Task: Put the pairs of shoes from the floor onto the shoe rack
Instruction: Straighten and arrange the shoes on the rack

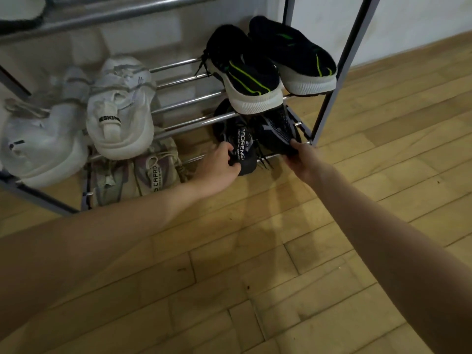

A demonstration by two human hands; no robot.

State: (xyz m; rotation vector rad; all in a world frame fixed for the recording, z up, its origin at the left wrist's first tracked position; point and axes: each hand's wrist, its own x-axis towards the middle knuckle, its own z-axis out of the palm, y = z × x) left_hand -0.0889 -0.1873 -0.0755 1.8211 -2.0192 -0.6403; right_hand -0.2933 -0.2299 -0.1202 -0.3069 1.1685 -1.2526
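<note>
Both hands are at the bottom shelf of the shoe rack (pixel 329 98), right end. Left hand (pixel 221 169) pinches the heel of the left black shoe (pixel 241 146), thumb on top and fingers wrapped under. Right hand (pixel 302 155) pinches the heel of the right black shoe (pixel 277 131) the same way. Both grips are closed on the heels, one shoe per hand.

The black pair sits mostly on the bottom bars, toes pointing far, toward the wall, heels near and hanging just past the front bar (pixel 194 158). Long axis of each shoe runs near-to-far, roughly in line with each forearm, so the likely next move is a straight push away from the body. The left shoe's heel sticks out nearer than the right one, so the left hand probably has more pushing to do.

Directly above, on the next shelf, the black-and-green sneakers (pixel 270 65) overhang, so headroom looks tight; the heels should stay low. White sneakers (pixel 76 123) take the left of that shelf, beige sneakers (pixel 143 175) sit below them on the bottom level. Wooden floor (pixel 281 251) near the rack shows no more shoes, so this looks like the last pair.
</note>
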